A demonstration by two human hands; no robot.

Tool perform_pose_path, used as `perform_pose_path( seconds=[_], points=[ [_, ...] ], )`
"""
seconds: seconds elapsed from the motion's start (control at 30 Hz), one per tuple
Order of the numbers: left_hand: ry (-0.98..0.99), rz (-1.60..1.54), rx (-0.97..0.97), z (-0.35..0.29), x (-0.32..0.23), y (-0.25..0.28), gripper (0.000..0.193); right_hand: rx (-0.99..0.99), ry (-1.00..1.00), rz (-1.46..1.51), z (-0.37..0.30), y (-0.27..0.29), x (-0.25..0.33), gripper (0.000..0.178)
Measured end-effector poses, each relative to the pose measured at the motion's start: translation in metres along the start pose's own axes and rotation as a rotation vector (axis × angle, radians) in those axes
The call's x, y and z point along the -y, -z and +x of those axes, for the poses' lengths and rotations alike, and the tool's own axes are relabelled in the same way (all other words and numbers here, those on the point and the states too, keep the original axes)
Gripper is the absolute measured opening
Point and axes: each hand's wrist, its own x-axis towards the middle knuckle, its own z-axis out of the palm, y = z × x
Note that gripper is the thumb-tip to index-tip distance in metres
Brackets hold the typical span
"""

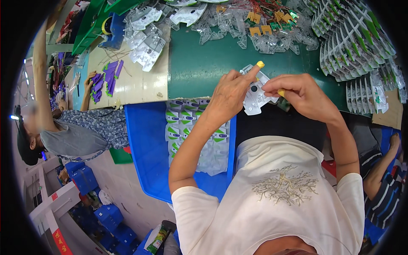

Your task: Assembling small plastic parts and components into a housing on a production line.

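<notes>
A white plastic shell (254, 104) with a round dark hole is held over the front edge of the green worktop. My left hand (229, 93) grips it along its left side, a yellow finger cover on one fingertip pointing away from me. From the right, my right hand (299, 91) comes over the shell with thumb and forefinger pinched together. Whatever is between those fingertips is too small to make out. Another yellow cover shows on a finger of that hand. Beyond the shell lie clear plastic parts (231, 25) and small yellow-orange circuit boards (255, 31).
Stacked white-and-green shells (352, 46) rise at the right. More white shells (146, 46) lie at the far left of the worktop (191, 63), beside purple strips (111, 78). Below, a blue bin (146, 148) holds rows of white-green pieces. Co-workers sit left (80, 138) and right (382, 178).
</notes>
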Motion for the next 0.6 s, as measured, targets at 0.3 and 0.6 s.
perform_pose_path(
  seconds=[0.3, 0.6],
  points=[
    [0.039, -0.066, -0.044, -0.005, -0.002, -0.008, 0.077, -0.231, 0.35, -0.679, -0.018, -0.052, -0.037, 0.028],
    [0.06, -0.214, -0.063, -0.01, 0.009, -0.005, 0.066, -0.384, 0.16, -0.423, -0.022, -0.037, -0.029, 0.024]
  ],
)
